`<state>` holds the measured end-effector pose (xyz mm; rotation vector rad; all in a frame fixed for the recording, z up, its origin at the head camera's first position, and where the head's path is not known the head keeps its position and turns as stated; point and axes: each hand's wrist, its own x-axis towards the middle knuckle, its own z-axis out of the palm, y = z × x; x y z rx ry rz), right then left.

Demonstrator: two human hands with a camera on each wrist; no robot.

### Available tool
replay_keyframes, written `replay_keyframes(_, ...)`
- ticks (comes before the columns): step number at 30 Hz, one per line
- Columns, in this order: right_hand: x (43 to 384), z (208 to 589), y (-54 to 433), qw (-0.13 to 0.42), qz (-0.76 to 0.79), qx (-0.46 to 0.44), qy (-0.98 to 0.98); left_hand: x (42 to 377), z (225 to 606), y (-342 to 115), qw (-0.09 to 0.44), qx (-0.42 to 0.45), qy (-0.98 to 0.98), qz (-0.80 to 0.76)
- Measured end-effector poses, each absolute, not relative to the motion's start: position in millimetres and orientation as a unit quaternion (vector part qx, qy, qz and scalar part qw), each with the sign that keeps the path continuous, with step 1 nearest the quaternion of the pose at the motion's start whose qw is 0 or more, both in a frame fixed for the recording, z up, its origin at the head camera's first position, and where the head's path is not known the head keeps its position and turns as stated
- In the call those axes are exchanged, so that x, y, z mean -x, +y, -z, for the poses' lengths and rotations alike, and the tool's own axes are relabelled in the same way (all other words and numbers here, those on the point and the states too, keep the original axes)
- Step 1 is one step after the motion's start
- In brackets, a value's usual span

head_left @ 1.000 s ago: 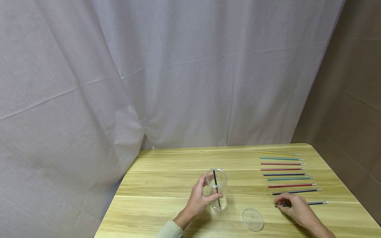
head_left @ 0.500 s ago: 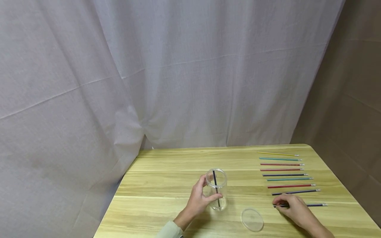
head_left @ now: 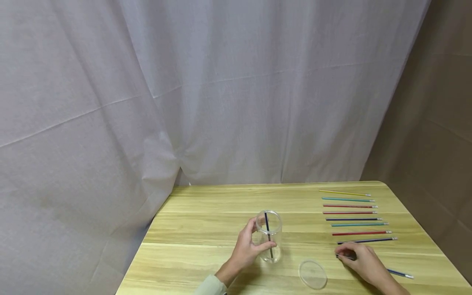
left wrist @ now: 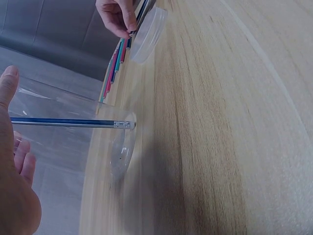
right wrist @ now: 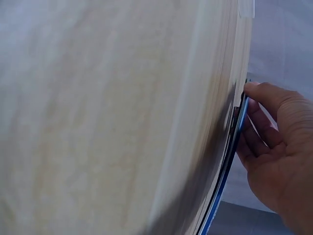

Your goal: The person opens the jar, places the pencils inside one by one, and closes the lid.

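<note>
My left hand (head_left: pixel 246 246) grips a clear plastic jar (head_left: pixel 277 237) standing on the table, its thumb across the near side. Inside leans a dark blue pencil (left wrist: pixel 68 122), eraser end down against the bottom. To the right, my right hand (head_left: pixel 363 262) pinches a second dark blue pencil (right wrist: pixel 225 171) near its eraserless end, between thumb and fingertips. That pencil runs beneath the palm, which hides its middle in the head view. Its eraser end sticks out at the lower right. Between the hands lies a clear round lid (head_left: pixel 312 274).
Several pencils lie in a spaced row beyond my right hand, from a dark blue pencil (head_left: pixel 366 241) nearest to a yellow pencil (head_left: pixel 344 192) at the back. All their eraser ends point right. A grey curtain (head_left: pixel 236 123) hangs behind the wooden table (head_left: pixel 206 229).
The right hand has shifted slightly left, and its pencil has turned so the eraser end swings toward the near side. The left hand and jar have stayed in place.
</note>
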<state>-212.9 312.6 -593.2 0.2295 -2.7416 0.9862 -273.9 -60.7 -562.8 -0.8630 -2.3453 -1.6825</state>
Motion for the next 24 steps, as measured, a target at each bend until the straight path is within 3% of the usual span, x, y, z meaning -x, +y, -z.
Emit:
replay_keyframes(12, 213, 588, 302, 0.116, -0.354, -0.067, -0.926, 273, 561, -61, 0.063, 0.286, -0.773, 0.563)
replay_keyframes(24, 219, 582, 293, 0.246, -0.348, -0.164, -0.890, 274, 561, -62, 0.069, 0.290, -0.775, 0.557)
